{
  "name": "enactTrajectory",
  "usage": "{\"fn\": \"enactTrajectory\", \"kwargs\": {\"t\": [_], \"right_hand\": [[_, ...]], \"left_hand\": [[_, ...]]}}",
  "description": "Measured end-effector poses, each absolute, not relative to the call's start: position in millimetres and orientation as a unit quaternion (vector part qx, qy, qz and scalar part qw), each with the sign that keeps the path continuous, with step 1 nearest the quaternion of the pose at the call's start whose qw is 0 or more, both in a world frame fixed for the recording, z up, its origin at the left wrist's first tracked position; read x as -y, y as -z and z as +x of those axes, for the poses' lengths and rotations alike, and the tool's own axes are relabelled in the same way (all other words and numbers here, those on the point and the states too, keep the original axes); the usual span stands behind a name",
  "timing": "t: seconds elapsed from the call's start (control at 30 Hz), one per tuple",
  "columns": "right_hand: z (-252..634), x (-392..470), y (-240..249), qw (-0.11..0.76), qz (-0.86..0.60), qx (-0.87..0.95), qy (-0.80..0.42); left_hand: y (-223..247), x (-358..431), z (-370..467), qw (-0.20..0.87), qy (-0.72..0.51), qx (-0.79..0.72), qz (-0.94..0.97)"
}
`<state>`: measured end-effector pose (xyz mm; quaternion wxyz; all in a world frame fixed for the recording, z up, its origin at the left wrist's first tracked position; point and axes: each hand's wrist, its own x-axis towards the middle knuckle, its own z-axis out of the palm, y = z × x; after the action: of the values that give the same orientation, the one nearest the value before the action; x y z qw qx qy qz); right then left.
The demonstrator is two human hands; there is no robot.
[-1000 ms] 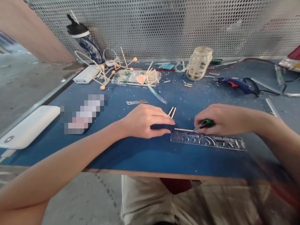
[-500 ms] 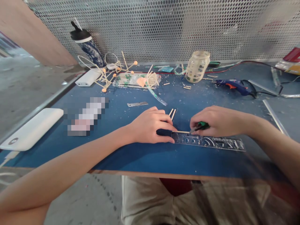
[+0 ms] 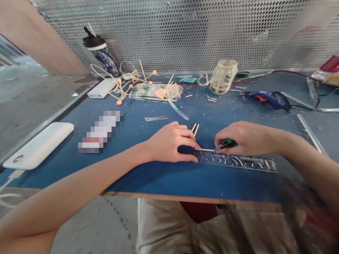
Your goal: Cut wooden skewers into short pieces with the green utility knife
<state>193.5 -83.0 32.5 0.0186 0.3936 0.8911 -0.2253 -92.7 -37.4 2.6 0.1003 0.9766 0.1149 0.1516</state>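
My left hand [image 3: 174, 143] presses down on the left end of a clear plastic ruler [image 3: 230, 160], thumb at its lower edge and fingers at its upper edge. A thin wooden stick [image 3: 205, 150] lies along the ruler's upper edge, its left end at my left fingertips. In my closed right hand [image 3: 241, 137] is a utility knife [image 3: 227, 143] with a green and black body, its blade tip touching or just over the stick. Two more short sticks [image 3: 195, 129] lie just beyond my left fingers.
Behind lie a loose blade [image 3: 156, 118], a bag of sticks [image 3: 143, 91], a stick model with orange joints [image 3: 119, 91] and a jar [image 3: 224, 77]. A glue gun [image 3: 266, 98] lies right; a white power bank [image 3: 39, 145] lies left, near a bottle [image 3: 102, 53].
The view has shifted very slightly. Both hands, the ruler, the stick and the knife stay in nearly the same place.
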Motion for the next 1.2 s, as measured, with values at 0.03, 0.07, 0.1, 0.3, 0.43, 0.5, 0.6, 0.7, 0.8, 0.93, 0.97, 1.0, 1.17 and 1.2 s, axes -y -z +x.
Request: {"fn": "enactTrajectory", "kwargs": {"t": [0.03, 0.07, 0.1, 0.3, 0.43, 0.5, 0.6, 0.7, 0.8, 0.93, 0.97, 1.0, 1.17, 1.2], "right_hand": [[194, 83, -32, 0.021, 0.395, -0.890, 0.227], [194, 83, -32, 0.022, 0.397, -0.889, 0.227], [195, 82, -32, 0.024, 0.398, -0.889, 0.227], [195, 82, -30, 0.029, 0.400, -0.887, 0.227], [195, 82, -34, 0.018, 0.395, -0.884, 0.247], [197, 80, -37, 0.005, 0.400, -0.877, 0.267], [206, 73, -39, -0.036, 0.420, -0.863, 0.280], [217, 66, -38, -0.099, 0.432, -0.860, 0.253], [226, 62, -39, -0.142, 0.442, -0.857, 0.225], [232, 60, -44, -0.159, 0.457, -0.848, 0.216], [233, 59, -45, -0.158, 0.461, -0.847, 0.212], [234, 58, -44, -0.155, 0.462, -0.848, 0.207], [239, 51, -29, -0.133, 0.437, -0.876, 0.158], [239, 50, -26, -0.126, 0.435, -0.879, 0.151]], "left_hand": [[-3, 37, -92, 0.103, -0.151, -0.115, 0.976], [-3, 37, -92, 0.106, -0.150, -0.116, 0.976], [-2, 37, -92, 0.108, -0.149, -0.117, 0.976], [-2, 36, -91, 0.112, -0.147, -0.118, 0.976], [-5, 38, -92, 0.110, -0.142, -0.123, 0.976], [-7, 40, -92, 0.117, -0.148, -0.130, 0.973], [-10, 44, -91, 0.122, -0.181, -0.135, 0.967], [-9, 50, -86, 0.123, -0.223, -0.138, 0.957], [-4, 59, -79, 0.152, -0.255, -0.137, 0.945], [3, 69, -73, 0.204, -0.236, -0.145, 0.939], [4, 70, -72, 0.219, -0.221, -0.155, 0.938], [5, 71, -72, 0.232, -0.209, -0.166, 0.935], [6, 69, -73, 0.287, -0.202, -0.204, 0.914], [6, 68, -73, 0.294, -0.200, -0.207, 0.911]]}}
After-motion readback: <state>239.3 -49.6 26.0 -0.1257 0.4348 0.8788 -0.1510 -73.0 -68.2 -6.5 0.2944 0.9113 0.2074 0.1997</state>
